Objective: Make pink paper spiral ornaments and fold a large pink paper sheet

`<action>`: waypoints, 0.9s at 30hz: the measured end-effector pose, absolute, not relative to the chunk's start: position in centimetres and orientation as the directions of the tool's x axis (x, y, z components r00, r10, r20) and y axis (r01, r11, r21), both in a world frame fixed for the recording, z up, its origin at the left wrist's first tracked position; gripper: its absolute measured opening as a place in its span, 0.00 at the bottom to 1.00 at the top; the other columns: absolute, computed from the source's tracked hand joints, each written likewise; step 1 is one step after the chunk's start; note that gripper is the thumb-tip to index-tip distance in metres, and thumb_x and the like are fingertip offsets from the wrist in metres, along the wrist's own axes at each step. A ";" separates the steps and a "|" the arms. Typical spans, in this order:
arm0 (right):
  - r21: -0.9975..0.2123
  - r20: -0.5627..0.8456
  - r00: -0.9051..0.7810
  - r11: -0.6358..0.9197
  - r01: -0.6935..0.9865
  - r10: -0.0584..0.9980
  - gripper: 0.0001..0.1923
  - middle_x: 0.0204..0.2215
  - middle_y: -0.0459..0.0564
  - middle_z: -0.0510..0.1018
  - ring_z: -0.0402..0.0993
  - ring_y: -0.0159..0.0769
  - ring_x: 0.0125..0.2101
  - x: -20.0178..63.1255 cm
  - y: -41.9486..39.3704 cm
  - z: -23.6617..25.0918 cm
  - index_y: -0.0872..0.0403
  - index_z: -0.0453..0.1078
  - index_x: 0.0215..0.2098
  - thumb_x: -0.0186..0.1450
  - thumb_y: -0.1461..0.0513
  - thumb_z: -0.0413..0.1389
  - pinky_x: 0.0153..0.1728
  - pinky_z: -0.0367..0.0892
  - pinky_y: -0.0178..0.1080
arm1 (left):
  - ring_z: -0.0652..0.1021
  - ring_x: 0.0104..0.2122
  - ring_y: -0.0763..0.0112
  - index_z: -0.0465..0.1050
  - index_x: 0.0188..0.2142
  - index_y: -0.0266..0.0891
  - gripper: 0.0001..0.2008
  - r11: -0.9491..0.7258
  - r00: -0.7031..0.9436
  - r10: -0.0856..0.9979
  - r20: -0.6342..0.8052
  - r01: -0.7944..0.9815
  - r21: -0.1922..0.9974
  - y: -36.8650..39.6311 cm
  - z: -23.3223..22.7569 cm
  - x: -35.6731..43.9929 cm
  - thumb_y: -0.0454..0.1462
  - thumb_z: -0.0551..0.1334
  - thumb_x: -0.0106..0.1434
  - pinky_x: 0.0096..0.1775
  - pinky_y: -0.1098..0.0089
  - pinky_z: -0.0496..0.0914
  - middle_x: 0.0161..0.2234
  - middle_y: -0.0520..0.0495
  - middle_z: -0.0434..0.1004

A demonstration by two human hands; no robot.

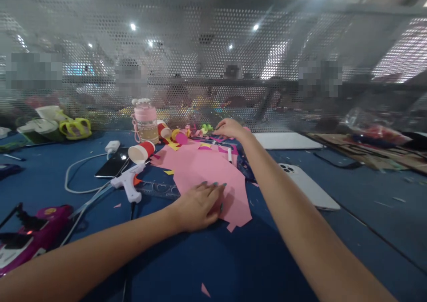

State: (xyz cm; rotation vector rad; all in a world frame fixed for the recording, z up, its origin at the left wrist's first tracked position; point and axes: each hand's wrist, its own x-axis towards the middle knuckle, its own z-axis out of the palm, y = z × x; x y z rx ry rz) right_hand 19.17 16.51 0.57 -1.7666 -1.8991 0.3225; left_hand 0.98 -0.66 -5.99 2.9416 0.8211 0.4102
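My left hand [200,204] lies flat, palm down, on the near edge of a pink paper sheet [207,171] spread on the blue table [207,257]. My right hand [229,127] is stretched to the far side of the sheet, fingers curled among small coloured paper scraps [200,133]; I cannot tell whether it holds one. A white marker [229,155] lies on the pink paper just under my right forearm.
A white glue gun [128,184] and clear ruler [156,188] lie left of the sheet. A tipped red-and-white paper cup [142,152], pink bottle [146,122], dark phone [111,166] with charger cable, white phone [310,186], and perforated metal screen [213,62] behind.
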 end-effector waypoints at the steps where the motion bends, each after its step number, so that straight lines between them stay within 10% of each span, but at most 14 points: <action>1: -0.484 0.217 -0.027 0.131 0.865 0.976 0.16 0.31 0.53 0.77 0.73 0.32 0.27 18.6 16.9 -0.2 0.60 0.68 0.39 0.52 0.63 0.58 0.25 0.64 0.31 | 0.65 0.53 0.57 0.52 0.55 0.25 0.26 -0.855 0.822 0.519 0.235 0.501 0.135 -0.7 -6.1 1.0 0.36 0.50 0.58 0.54 0.58 0.58 0.54 0.32 0.61; 9: -0.269 0.279 -0.141 0.219 0.938 0.950 0.11 0.41 0.61 0.73 0.69 0.41 0.42 17.6 17.8 -5.2 0.60 0.69 0.36 0.55 0.65 0.56 0.39 0.61 0.35 | 0.65 0.53 0.58 0.54 0.55 0.26 0.25 -0.859 0.819 0.512 0.260 0.494 0.135 -0.7 -6.2 1.1 0.37 0.49 0.60 0.55 0.58 0.58 0.54 0.34 0.62; 27: -0.219 0.319 -0.203 0.281 0.935 0.926 0.05 0.20 0.46 0.77 0.70 0.31 0.23 20.7 17.3 1.0 0.53 0.74 0.21 0.53 0.63 0.56 0.26 0.61 0.30 | 0.65 0.54 0.60 0.58 0.53 0.29 0.22 -0.844 0.812 0.536 0.231 0.507 0.174 -0.6 -6.3 0.9 0.36 0.50 0.59 0.56 0.59 0.55 0.54 0.33 0.61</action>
